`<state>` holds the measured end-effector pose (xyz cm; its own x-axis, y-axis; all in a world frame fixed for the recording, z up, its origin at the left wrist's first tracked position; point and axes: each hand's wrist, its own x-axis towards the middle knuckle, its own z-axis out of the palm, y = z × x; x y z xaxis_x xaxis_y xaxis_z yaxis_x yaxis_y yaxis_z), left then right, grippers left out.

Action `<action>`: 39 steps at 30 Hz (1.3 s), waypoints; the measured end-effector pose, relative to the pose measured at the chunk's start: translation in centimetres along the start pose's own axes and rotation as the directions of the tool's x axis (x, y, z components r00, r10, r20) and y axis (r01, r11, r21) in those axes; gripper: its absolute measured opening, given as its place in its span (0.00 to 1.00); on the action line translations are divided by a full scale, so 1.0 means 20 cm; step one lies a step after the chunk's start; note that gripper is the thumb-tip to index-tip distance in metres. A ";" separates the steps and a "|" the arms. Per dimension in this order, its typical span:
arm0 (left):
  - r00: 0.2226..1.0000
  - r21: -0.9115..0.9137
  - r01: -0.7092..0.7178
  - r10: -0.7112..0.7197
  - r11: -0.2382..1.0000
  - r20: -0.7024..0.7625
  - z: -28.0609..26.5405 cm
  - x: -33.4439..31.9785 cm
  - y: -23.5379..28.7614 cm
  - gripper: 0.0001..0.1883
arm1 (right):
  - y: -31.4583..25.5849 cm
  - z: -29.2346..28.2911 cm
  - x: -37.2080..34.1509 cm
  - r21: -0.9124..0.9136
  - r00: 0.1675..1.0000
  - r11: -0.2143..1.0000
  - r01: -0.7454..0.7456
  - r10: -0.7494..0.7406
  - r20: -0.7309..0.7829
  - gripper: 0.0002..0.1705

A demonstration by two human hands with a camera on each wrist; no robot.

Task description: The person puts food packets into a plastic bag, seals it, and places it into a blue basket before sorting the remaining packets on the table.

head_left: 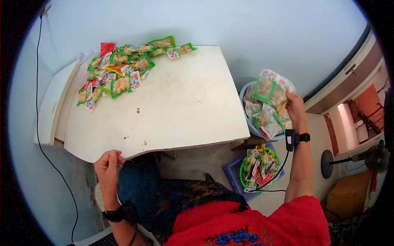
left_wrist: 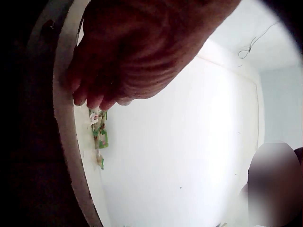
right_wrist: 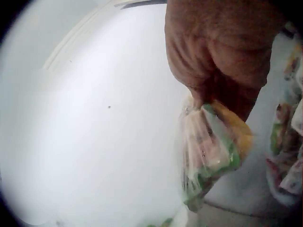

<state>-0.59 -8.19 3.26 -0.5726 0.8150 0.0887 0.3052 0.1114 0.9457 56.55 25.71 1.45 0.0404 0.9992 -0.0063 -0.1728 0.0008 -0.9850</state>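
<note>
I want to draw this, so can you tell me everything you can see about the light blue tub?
The light blue tub looks round, open-topped and probably plastic. It stands about upright, just right of the white table in the head view, with its bottom out of sight. Shiny packets, many with green edges, fill it and hide most of its inside. The right hand holds packets over it; I can't tell whether that hand touches the rim.

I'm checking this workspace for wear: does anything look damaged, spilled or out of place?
The white tabletop has a few dark marks, mostly toward its near edge, that break its plain surface; they could be chips or stains. The packets at its far left lie in an untidy heap, perhaps deliberately.
</note>
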 end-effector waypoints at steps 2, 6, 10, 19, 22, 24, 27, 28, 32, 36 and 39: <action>0.999 -0.014 -0.008 0.008 1.000 -0.041 0.01 0.06 -0.03 0.16 | 0.10 -0.03 0.04 0.001 0.999 0.999 -0.044 0.044 -0.018 0.13; 0.994 -0.052 0.063 -0.067 0.997 -0.083 0.03 0.16 -0.02 0.15 | 0.27 -0.10 0.13 -0.181 0.986 0.969 -0.167 0.163 -0.033 0.18; 0.987 -0.011 0.036 -0.037 0.999 -0.157 0.02 0.25 -0.09 0.14 | 0.74 -0.30 0.36 -0.438 0.975 0.871 -0.222 0.189 -0.119 0.28; 0.899 0.261 -0.114 0.212 0.959 -0.383 -0.23 0.32 -0.21 0.13 | 0.44 0.14 0.31 -0.858 0.996 0.507 -0.082 0.027 -0.079 0.35; 0.879 0.324 -0.065 0.208 0.944 -0.428 -0.35 0.37 -0.28 0.14 | 0.31 0.28 0.43 -0.851 0.988 0.509 0.132 -0.133 0.073 0.34; 0.866 0.365 -0.069 0.237 0.929 -0.440 -0.42 0.42 -0.35 0.15 | 0.08 0.55 0.46 -0.840 0.952 0.460 0.289 -0.228 0.203 0.35; 0.846 0.526 -0.079 0.336 0.847 -0.414 -0.47 0.49 -0.46 0.18 | -0.22 1.07 0.34 -0.693 0.872 0.541 0.477 -0.195 0.448 0.34; 0.840 0.630 -0.054 0.376 0.775 -0.391 -0.46 0.51 -0.50 0.20 | -0.34 1.28 0.24 -0.681 0.849 0.532 0.503 -0.157 0.505 0.34; 0.874 0.732 0.081 0.306 0.676 -0.379 -0.41 0.51 -0.42 0.25 | -0.48 1.99 0.02 -0.581 0.664 0.416 0.700 -0.076 0.744 0.33; 0.870 0.698 0.093 0.283 0.710 -0.404 -0.41 0.50 -0.43 0.26 | -0.35 2.62 0.00 -0.428 0.466 0.335 0.840 -0.038 0.884 0.35; 0.869 0.691 0.092 0.280 0.717 -0.407 -0.41 0.50 -0.41 0.27 | -0.20 3.03 0.02 -0.314 0.353 0.293 0.903 -0.089 0.931 0.37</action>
<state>-15.08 -5.68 -0.97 -0.7221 0.5081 0.4695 0.6916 0.5480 0.4706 -2.39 28.65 15.78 -0.8871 0.3906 0.2459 0.2951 0.8896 -0.3487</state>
